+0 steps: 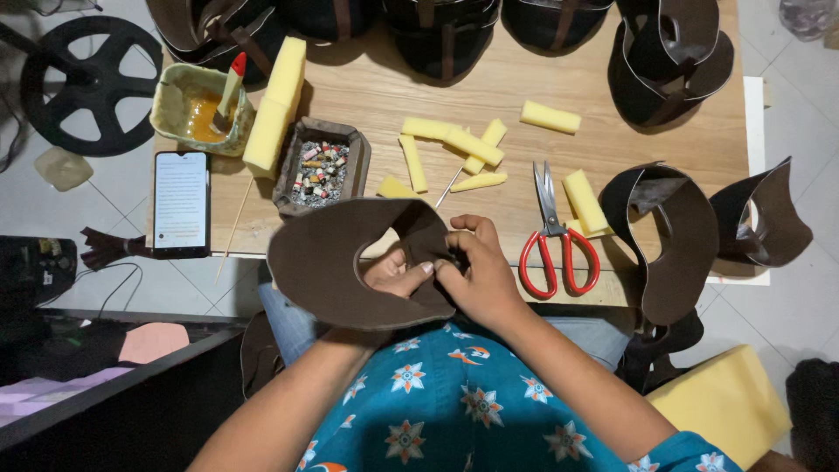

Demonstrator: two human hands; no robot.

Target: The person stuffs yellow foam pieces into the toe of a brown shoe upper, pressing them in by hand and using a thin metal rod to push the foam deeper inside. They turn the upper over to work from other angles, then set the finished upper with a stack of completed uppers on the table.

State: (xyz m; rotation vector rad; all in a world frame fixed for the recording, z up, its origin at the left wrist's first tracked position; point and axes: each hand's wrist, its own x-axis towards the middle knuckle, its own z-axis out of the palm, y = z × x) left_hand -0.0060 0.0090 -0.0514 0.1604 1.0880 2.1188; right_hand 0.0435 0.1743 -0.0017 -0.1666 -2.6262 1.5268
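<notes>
Seemingly to press a seam flat, both hands hold the brown leather piece (350, 262) over the lap at the table (612, 96) edge: right hand (476, 271) fingers pinching its inner edge, left hand (398, 275) fingers supporting beneath.

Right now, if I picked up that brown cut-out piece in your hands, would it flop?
Probably bendy, not limp: the brown cut-out piece curves yet holds shape where both hands pinch it. Likely light, since it looks thin. It seems unlikely to roll.

Both hands (441, 271) on brown leather piece (328, 262)
</notes>
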